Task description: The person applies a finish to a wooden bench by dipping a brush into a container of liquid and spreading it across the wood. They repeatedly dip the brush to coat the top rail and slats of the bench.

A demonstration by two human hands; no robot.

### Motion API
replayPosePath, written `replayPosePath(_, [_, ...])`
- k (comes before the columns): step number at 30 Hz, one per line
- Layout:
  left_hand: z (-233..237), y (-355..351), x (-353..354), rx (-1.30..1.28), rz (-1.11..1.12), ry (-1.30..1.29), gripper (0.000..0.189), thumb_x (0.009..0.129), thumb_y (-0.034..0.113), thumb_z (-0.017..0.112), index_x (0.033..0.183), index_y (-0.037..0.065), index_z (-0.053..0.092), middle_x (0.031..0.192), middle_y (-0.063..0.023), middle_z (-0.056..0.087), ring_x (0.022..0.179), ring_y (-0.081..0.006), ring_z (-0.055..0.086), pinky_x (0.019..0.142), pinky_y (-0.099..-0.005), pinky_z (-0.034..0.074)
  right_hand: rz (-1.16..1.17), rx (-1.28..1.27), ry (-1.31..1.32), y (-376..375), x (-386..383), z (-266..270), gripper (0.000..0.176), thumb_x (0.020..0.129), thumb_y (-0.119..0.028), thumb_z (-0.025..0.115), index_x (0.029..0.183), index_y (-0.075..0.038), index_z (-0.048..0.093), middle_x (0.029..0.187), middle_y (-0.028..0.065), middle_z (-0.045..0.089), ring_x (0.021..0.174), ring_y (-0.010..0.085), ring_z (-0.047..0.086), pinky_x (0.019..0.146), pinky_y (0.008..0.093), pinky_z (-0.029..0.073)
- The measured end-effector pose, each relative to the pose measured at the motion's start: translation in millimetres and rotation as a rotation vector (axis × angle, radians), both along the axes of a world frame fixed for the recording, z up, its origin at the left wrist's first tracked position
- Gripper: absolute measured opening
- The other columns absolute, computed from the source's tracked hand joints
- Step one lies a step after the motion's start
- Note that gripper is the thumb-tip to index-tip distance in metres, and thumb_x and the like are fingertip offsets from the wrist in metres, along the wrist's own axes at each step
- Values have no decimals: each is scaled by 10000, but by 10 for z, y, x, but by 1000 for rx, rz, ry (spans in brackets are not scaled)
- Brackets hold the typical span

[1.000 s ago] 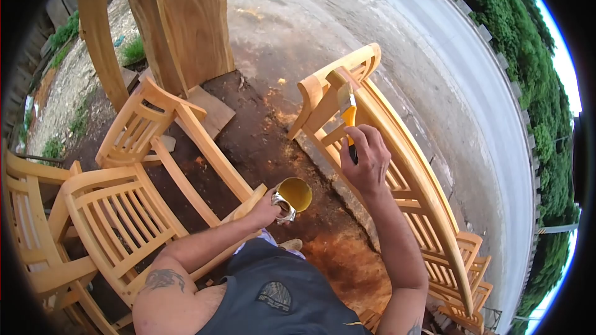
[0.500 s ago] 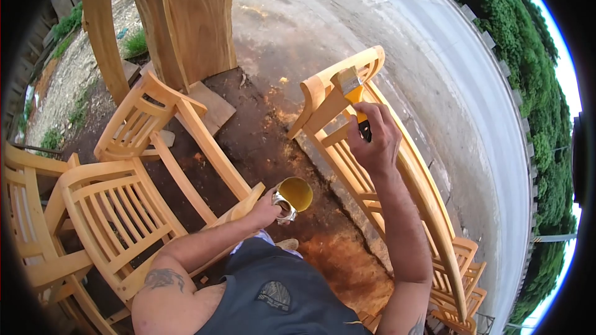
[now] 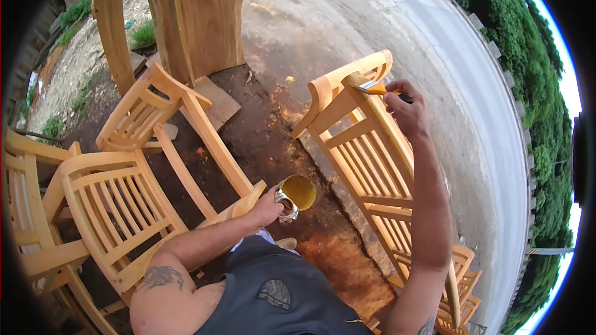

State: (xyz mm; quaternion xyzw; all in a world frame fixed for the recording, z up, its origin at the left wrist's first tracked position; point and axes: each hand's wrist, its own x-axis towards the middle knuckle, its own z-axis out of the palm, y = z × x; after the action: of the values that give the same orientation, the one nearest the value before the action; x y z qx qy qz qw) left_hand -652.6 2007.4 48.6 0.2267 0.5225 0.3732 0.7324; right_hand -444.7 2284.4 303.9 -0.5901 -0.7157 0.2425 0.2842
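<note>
In my right hand is a paintbrush with a yellow and black handle and a metal ferrule. Its bristles meet the top of the wooden bench near the curved end of its backrest. Lower down, my left hand grips a metal can by its side, fingers closed around it. Yellowish liquid shows inside the tilted-looking opening, and crumpled silvery material hangs at the can's near side.
A slatted wooden chair stands at left, with another chair behind it. Large wood slabs lean upright at the back. More wooden seats sit at lower right. A paved road runs along the right.
My right hand has moved right and turned the brush, bringing its bristles down onto the bench's top rail. My left hand with the can stays nearly in place.
</note>
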Motion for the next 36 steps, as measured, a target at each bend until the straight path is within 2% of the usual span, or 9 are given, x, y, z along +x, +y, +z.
replayPosePath(2, [-27, 5, -3, 11, 29, -27, 794, 812, -112, 423, 1575, 0, 236, 1156, -226, 667, 859, -346, 758, 717, -420, 625, 1, 70, 10, -35, 70, 101, 261, 804, -180, 684, 1019, -44, 739, 739, 35, 660, 673, 93, 594, 641, 285, 496])
replayPosePath(5, [-122, -57, -10, 22, 59, -51, 807, 819, -118, 411, 1590, 7, 211, 1169, -231, 663, 857, -344, 759, 720, -411, 630, 119, 293, 43, -232, -158, 169, 217, 838, -138, 681, 1020, -29, 731, 853, 99, 737, 703, 121, 647, 681, 292, 540])
replayPosePath(7, [-126, -49, 24, 7, 79, -55, 817, 825, -123, 401, 1602, 19, 191, 1180, -236, 659, 848, -336, 759, 724, -401, 633, 263, 372, -59, -411, -384, -25, 208, 882, -175, 718, 1069, -84, 710, 1012, 109, 728, 792, 205, 713, 718, 358, 582])
replayPosePath(9, [-134, -39, 22, -15, 76, -55, 773, 843, -105, 452, 1576, 26, 247, 1124, -206, 669, 810, -314, 751, 685, -394, 627, 345, 480, -245, -547, -464, -361, 196, 878, -172, 714, 1064, -111, 702, 942, 98, 668, 762, 274, 700, 682, 413, 572])
replayPosePath(19, [-169, 46, 82, -9, -70, -65, 696, 803, -119, 385, 1482, 23, 334, 1122, -217, 667, 836, -324, 762, 701, -391, 642, -133, 614, -116, -1883, 664, -705, 243, 760, 12, 722, 983, -75, 683, 897, 122, 656, 741, 282, 681, 634, 383, 555])
replayPosePath(24, [-44, 123, 259, -17, -152, -18, 675, 805, -120, 377, 1469, -6, 334, 1120, -217, 657, 810, -333, 750, 714, -411, 653, 67, 676, 22, -1658, 429, -770, 253, 780, -28, 745, 1010, -93, 661, 915, 95, 629, 808, 303, 657, 662, 406, 550])
replayPosePath(27, [89, 199, 355, -7, -267, 22, 660, 814, -98, 392, 1465, -4, 349, 1151, -215, 665, 851, -343, 757, 732, -409, 658, -38, 671, -27, -1696, 759, -934, 233, 795, -31, 740, 1006, -91, 663, 931, 101, 642, 823, 302, 667, 673, 408, 557])
replayPosePath(31, [123, 184, 467, 30, -304, 30, 561, 868, -40, 459, 1425, -6, 399, 1175, -207, 684, 903, -346, 769, 722, -395, 658, -389, 709, 9, -2477, 1612, -1061, 161, 820, -35, 708, 979, -53, 691, 887, 111, 664, 715, 234, 671, 575, 356, 559])
replayPosePath(36, [117, 198, 542, 30, -360, 45, 556, 873, -47, 452, 1426, -15, 398, 1170, -205, 684, 900, -344, 768, 725, -403, 661, -790, 741, -229, -3339, 2184, -963, 167, 835, -14, 670, 997, -52, 685, 933, 107, 614, 830, 219, 615, 689, 359, 541])
